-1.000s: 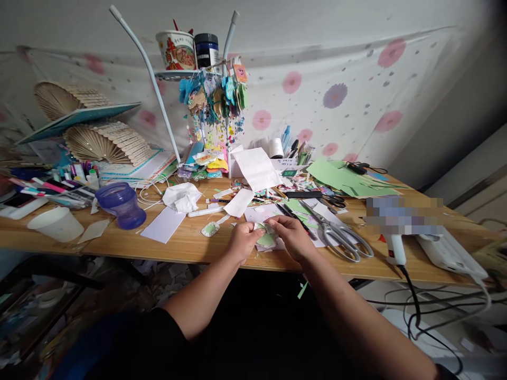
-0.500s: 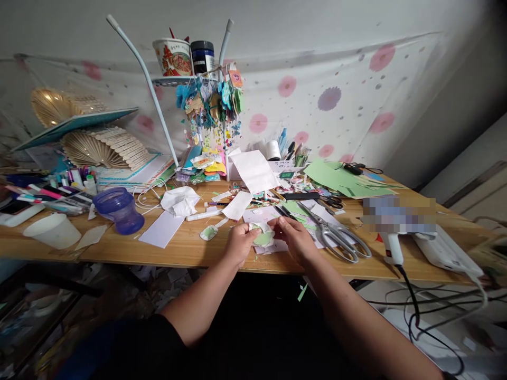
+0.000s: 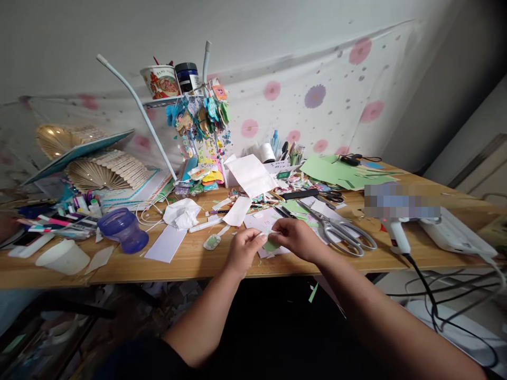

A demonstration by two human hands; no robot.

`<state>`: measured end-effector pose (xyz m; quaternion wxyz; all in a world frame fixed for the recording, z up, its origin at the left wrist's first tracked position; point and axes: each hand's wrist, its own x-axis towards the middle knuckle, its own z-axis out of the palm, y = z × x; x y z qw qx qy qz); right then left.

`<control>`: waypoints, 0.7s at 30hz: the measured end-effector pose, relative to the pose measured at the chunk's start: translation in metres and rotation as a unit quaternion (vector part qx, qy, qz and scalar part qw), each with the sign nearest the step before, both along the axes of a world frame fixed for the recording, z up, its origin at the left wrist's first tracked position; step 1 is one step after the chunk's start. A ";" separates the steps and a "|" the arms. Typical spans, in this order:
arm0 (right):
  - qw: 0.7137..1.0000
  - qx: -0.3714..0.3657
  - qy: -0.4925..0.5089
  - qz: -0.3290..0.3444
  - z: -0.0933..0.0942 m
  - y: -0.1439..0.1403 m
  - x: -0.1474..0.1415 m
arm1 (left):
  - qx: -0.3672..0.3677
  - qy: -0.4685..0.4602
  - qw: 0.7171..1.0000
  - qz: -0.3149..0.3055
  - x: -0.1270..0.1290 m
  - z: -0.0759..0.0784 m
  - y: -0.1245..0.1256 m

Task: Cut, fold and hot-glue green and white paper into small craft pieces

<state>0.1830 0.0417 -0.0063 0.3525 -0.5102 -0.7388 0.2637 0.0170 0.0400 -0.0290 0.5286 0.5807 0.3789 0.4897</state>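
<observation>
Between my two hands is a small piece of green paper (image 3: 271,245) with a whitish layer at its edge. My left hand (image 3: 246,250) pinches its left side between thumb and fingers. From the right, my right hand (image 3: 296,237) grips its upper edge, fingers curled in and hiding much of it. A small green-and-white cutout (image 3: 212,241) lies on the table left of my left hand. White paper sheets (image 3: 257,219) with green scraps lie under and behind the hands. Large grey scissors (image 3: 336,230) rest just right of my right hand.
A crumpled tissue (image 3: 182,212), a blue-purple plastic cup (image 3: 123,229) and a white cup (image 3: 63,257) stand at the left. On the right lies a white corded tool (image 3: 397,235) resembling a glue gun. Green sheets (image 3: 332,171) and a white bag-like paper (image 3: 251,174) lie at the back.
The view has tilted and shifted slightly. My right hand has turned inward and come closer to my left, covering more of the green paper, which showed broadly before.
</observation>
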 end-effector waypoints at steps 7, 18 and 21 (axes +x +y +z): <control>0.998 -0.005 -0.011 0.063 0.027 -0.001 0.007 | -0.048 0.038 0.997 -0.051 -0.001 0.022 0.003; 0.970 -0.093 0.221 0.028 -0.007 -0.006 0.003 | -0.038 -0.040 0.997 0.053 0.003 0.017 -0.005; 0.975 -0.088 0.201 0.023 -0.003 -0.006 0.002 | -0.054 -0.034 0.998 0.027 0.005 0.016 -0.004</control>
